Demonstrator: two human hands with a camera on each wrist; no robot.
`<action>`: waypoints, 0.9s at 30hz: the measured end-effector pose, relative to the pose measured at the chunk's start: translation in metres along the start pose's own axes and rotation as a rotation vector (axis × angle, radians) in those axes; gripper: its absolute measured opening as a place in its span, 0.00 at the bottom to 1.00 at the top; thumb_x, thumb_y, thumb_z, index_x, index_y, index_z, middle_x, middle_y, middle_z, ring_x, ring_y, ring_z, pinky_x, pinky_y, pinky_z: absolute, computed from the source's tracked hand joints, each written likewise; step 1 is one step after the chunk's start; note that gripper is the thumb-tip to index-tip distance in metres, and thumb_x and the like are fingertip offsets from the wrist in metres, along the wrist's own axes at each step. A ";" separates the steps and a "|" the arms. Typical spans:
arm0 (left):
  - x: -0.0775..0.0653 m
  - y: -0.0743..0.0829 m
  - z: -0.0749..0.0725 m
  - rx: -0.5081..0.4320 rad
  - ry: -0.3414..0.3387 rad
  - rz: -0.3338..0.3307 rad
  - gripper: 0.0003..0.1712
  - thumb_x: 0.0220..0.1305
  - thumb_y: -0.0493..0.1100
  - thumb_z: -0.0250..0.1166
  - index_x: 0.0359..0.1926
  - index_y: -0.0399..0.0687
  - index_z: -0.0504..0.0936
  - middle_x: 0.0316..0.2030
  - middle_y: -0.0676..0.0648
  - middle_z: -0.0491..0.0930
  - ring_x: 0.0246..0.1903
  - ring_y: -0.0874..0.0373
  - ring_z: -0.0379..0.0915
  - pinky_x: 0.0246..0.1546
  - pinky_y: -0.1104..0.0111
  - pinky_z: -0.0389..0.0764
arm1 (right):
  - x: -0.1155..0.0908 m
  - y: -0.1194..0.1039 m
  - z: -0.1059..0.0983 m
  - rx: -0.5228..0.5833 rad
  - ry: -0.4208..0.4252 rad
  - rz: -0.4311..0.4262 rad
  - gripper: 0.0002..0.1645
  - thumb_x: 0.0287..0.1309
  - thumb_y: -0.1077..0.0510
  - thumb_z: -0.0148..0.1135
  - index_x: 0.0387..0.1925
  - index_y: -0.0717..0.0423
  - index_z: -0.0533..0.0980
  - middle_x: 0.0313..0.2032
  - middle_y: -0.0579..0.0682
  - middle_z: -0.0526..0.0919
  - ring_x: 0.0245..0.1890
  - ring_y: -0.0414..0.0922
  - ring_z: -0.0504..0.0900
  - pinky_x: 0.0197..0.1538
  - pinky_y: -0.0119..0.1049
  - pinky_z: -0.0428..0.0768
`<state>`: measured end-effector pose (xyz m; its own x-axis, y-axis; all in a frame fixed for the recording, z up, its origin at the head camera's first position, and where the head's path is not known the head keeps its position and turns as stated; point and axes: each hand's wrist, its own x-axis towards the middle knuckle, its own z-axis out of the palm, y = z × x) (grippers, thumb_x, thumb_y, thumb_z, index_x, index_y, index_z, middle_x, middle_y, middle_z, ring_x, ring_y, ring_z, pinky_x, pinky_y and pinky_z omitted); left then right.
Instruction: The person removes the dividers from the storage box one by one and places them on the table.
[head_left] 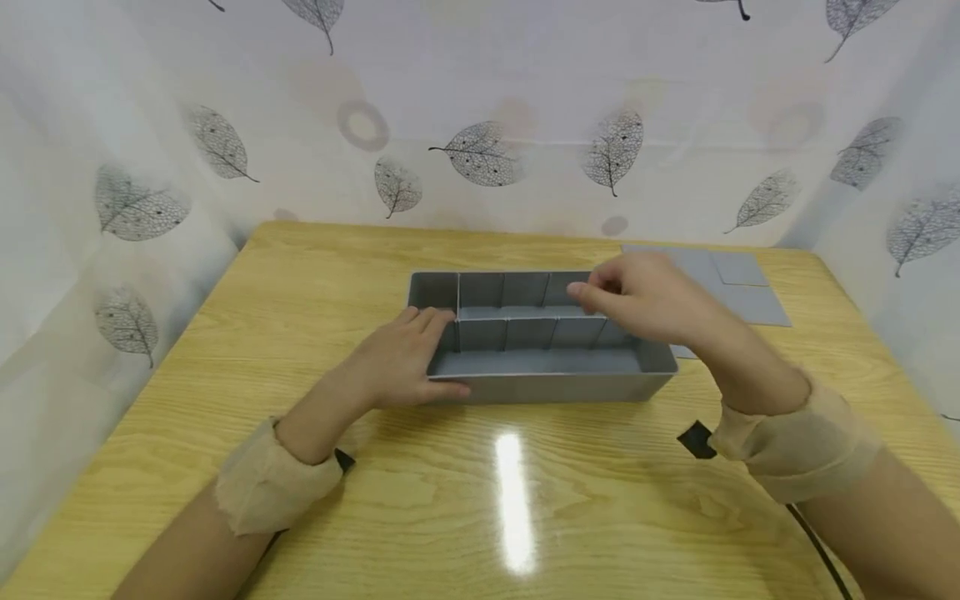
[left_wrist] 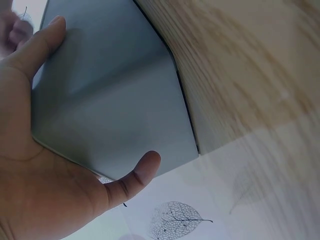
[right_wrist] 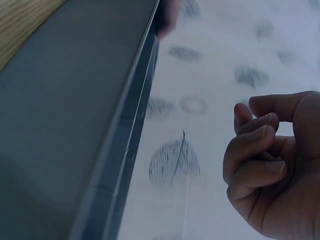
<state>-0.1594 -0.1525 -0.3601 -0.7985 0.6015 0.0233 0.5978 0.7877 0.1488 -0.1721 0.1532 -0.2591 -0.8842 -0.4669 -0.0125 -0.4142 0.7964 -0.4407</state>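
Observation:
A long grey open-topped box [head_left: 555,389] lies across the middle of the table. A lengthwise grey divider [head_left: 528,333] splits its inside, and a short crosswise divider [head_left: 458,292] stands toward the left end of the back row. My left hand [head_left: 396,360] grips the left end, thumb against the front wall and fingers over the rim. In the left wrist view, the smooth grey outer wall [left_wrist: 115,100] lies along that hand. Over the back right part of the box hovers my right hand [head_left: 652,292], its fingers [right_wrist: 250,150] curled with nothing between them.
Flat grey sheets [head_left: 738,292] lie at the back right of the wooden table [head_left: 315,275], behind my right forearm. A leaf-patterned curtain [head_left: 525,75] closes off the back and sides. A black cable [head_left: 821,550] trails from the fabric wrap [head_left: 802,442] on my right wrist.

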 end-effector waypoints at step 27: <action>-0.001 -0.001 0.000 0.055 0.043 0.027 0.56 0.47 0.80 0.50 0.55 0.34 0.63 0.46 0.42 0.69 0.44 0.52 0.62 0.46 0.60 0.74 | 0.132 -0.079 0.083 -0.230 -0.345 -0.046 0.18 0.54 0.55 0.54 0.11 0.52 0.69 0.10 0.43 0.68 0.11 0.37 0.64 0.18 0.28 0.65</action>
<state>-0.1594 -0.1537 -0.3606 -0.7840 0.6169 0.0696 0.6208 0.7784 0.0930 -0.2385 -0.0028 -0.3005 -0.7557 -0.5743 -0.3148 -0.5237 0.8185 -0.2361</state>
